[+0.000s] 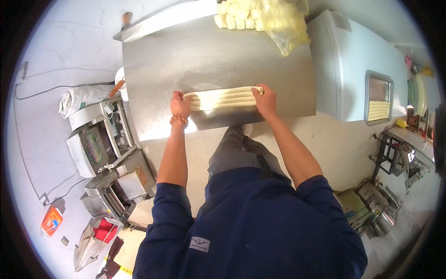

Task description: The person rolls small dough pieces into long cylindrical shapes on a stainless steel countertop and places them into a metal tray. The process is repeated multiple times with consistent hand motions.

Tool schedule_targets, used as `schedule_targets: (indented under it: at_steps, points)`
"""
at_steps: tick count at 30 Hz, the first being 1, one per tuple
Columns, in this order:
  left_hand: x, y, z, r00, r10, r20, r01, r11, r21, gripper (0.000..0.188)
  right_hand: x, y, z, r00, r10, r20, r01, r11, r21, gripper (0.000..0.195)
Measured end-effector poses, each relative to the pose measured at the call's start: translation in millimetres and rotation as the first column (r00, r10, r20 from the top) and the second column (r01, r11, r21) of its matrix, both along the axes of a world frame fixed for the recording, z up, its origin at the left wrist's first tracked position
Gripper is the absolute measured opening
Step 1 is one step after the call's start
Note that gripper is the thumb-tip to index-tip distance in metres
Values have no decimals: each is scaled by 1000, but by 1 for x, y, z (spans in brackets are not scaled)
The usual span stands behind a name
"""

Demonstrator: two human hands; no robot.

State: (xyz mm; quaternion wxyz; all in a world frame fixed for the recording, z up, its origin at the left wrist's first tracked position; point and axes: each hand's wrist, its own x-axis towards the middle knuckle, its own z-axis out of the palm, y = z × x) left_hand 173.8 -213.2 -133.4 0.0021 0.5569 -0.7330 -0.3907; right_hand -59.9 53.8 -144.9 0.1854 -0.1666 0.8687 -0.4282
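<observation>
Several long dough strips (223, 98) lie side by side near the front edge of the stainless steel table (156, 62). My left hand (180, 105), with a bead bracelet at the wrist, grips their left ends. At the right ends, my right hand (266, 100) has its thumb and fingers around the strips. Many short dough pieces (240, 15) sit in rows at the table's far side, partly under a yellowish plastic bag (285, 31). To the right, a metal tray (366, 101) holds more dough strips (378, 110) on a white cabinet-like surface (352, 69).
Left of the table stand a metal-framed machine (92, 150), a second metal machine (104, 202) and a white sack (83, 99). A cloth bag (85, 244) is at lower left. Right of me are a black metal stand (392, 157) and a metal pot (383, 221).
</observation>
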Motion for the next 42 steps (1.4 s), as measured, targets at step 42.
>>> schedule_targets:
  at_steps: [42]
  points:
    - [-621, 618, 104, 897, -7, -442, 1, 1000, -15, 33, -660, 609, 154, 996, 75, -56, -77, 997, -24, 33]
